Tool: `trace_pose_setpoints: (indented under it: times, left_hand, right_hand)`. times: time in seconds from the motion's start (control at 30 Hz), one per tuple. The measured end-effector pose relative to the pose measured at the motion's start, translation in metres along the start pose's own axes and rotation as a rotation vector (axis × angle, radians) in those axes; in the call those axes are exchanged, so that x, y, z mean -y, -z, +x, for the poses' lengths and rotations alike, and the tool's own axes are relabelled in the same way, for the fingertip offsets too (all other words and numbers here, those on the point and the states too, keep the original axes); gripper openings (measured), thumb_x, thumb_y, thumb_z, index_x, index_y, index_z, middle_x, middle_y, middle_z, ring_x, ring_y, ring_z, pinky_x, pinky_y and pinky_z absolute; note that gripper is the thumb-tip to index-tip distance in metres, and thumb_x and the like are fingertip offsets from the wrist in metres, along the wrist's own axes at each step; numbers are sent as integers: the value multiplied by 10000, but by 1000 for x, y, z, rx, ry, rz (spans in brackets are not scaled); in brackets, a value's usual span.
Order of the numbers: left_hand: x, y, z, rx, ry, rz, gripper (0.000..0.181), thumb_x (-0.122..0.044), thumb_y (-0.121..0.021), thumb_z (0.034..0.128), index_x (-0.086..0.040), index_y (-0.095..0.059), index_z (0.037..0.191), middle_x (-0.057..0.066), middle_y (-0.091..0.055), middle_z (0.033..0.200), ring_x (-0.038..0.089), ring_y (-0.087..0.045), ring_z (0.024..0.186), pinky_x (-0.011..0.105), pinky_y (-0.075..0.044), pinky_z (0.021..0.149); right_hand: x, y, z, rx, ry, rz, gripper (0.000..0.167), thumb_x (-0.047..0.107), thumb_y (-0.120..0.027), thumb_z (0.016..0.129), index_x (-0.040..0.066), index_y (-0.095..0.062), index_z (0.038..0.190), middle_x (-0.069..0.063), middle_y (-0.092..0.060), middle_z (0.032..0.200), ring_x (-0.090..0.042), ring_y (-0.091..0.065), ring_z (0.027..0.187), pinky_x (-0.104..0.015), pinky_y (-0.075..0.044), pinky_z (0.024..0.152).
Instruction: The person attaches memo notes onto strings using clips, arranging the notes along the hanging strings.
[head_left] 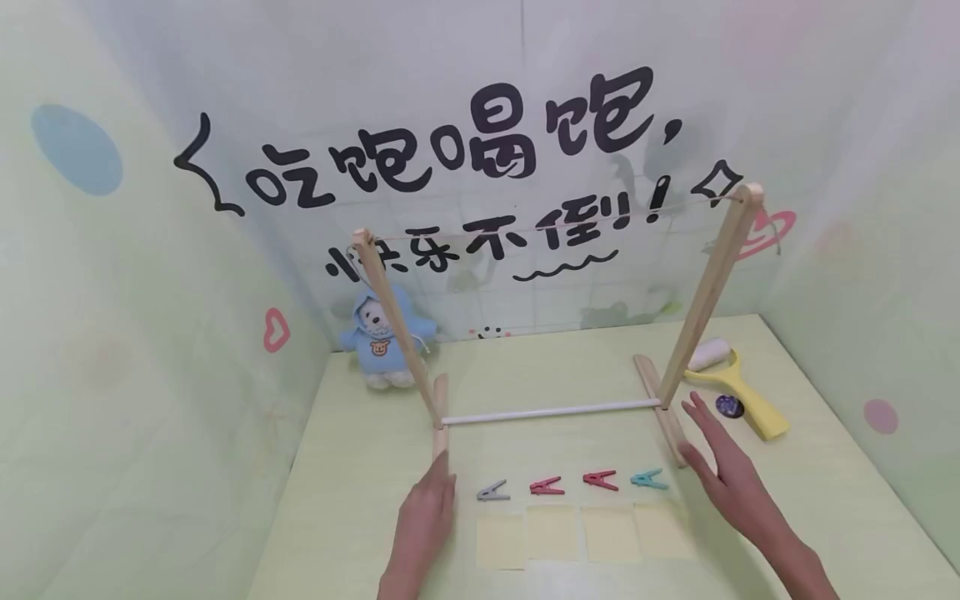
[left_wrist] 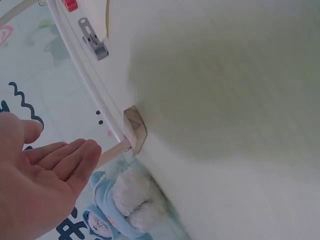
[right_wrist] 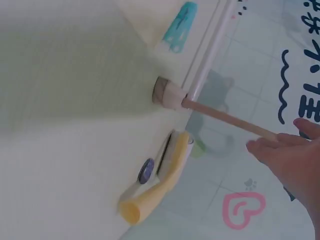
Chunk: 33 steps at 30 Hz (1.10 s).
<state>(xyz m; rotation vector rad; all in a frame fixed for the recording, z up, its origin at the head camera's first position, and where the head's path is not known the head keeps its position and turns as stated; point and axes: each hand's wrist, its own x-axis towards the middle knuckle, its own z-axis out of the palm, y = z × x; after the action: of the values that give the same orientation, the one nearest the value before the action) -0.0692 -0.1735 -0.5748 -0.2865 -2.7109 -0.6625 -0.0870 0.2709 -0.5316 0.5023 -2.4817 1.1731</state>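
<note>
A wooden stand has two upright posts, a white rod low between them and a thin string across their tops. My left hand is at the front end of the left foot; in the left wrist view that hand has its fingers extended and holds nothing. Beside the right foot is my right hand, fingers spread; contact cannot be told. A grey clip, two red clips and a teal clip lie in a row behind several pale yellow paper squares.
A plush toy in blue sits behind the left post. Right of the stand lie a yellow-handled roller and a small dark round object. Printed cloth walls surround the table at the back and sides.
</note>
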Motion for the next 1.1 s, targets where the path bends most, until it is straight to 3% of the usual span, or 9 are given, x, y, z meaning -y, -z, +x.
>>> trace_pose_setpoints:
  times: [0.17, 0.37, 0.43, 0.5, 0.6, 0.73, 0.83, 0.97, 1.1]
  left_hand:
    - [-11, -9, -12, 59, 152, -24, 295, -23, -627, 1085, 67, -692, 1359, 237, -786, 1170, 358, -791, 996, 429, -656, 804]
    - [-16, -18, -24, 98, 209, -18, 273, -29, -665, 1059, 42, -721, 1317, 186, -769, 1153, 314, -762, 1034, 408, -650, 841]
    - [-16, -20, -26, 140, 248, -34, 302, -80, -686, 1064, 26, -706, 1346, 121, -744, 1110, 230, -726, 961, 349, -632, 792]
    - [-15, -22, -29, 200, 304, -76, 352, -124, -712, 1058, 20, -682, 1378, 69, -697, 1089, 153, -662, 900, 296, -589, 739]
    - [-15, -25, -33, 272, 388, -162, 434, -157, -770, 1023, 1, -648, 1408, 23, -621, 1094, 94, -541, 855, 254, -497, 677]
    - [-16, -26, -36, 314, 438, -226, 571, -201, -870, 940, -38, -622, 1427, 76, -592, 1230, 184, -596, 1014, 348, -592, 798]
    - [-18, -27, -40, 315, 412, -218, 678, -209, -941, 852, -56, -618, 1428, 133, -556, 1310, 290, -596, 1134, 483, -602, 914]
    - [-17, -32, -44, 276, 351, -202, 746, -167, -991, 758, -87, -625, 1403, 159, -523, 1320, 298, -545, 1123, 499, -555, 879]
    - [-16, -40, -48, 245, 338, -221, 716, -137, -992, 727, -143, -623, 1340, 139, -506, 1288, 278, -501, 1086, 445, -491, 847]
  right_hand:
    - [18, -11, 8, 83, -152, 335, 490, 58, -290, 1204, -63, -296, 1679, 367, -371, 1587, 217, -459, 1349, -30, -403, 1044]
    - [25, -36, 15, 125, -90, 469, 474, 42, -253, 1204, -151, -295, 1634, 255, -468, 1612, 150, -500, 1384, -60, -422, 1077]
    - [26, -45, 18, 128, -74, 529, 466, 33, -244, 1203, -170, -307, 1618, 307, -494, 1561, 110, -536, 1387, -87, -451, 1077]
    - [29, -54, 21, 126, -71, 555, 449, 20, -273, 1199, -162, -344, 1603, 234, -554, 1542, 74, -572, 1379, -113, -481, 1068]
    - [37, -68, 25, 112, -107, 491, 410, 15, -424, 1177, -87, -469, 1571, 26, -659, 1492, 51, -622, 1324, -120, -505, 1037]
    - [43, -97, 29, 116, -57, 322, 357, 29, -668, 1079, -25, -641, 1430, -211, -722, 1363, -105, -722, 1201, -209, -589, 947]
    - [42, -129, 30, 134, 95, 186, 345, 120, -779, 1017, -19, -702, 1323, -195, -741, 1291, -256, -730, 1152, -348, -623, 913]
    - [38, -173, 28, 157, 327, -2, 415, 260, -844, 961, 6, -715, 1262, -122, -720, 1271, -304, -662, 1220, -437, -562, 974]
    - [48, -197, 26, 217, 404, -163, 457, 224, -920, 861, 17, -717, 1213, -132, -709, 1247, -361, -647, 1195, -532, -546, 917]
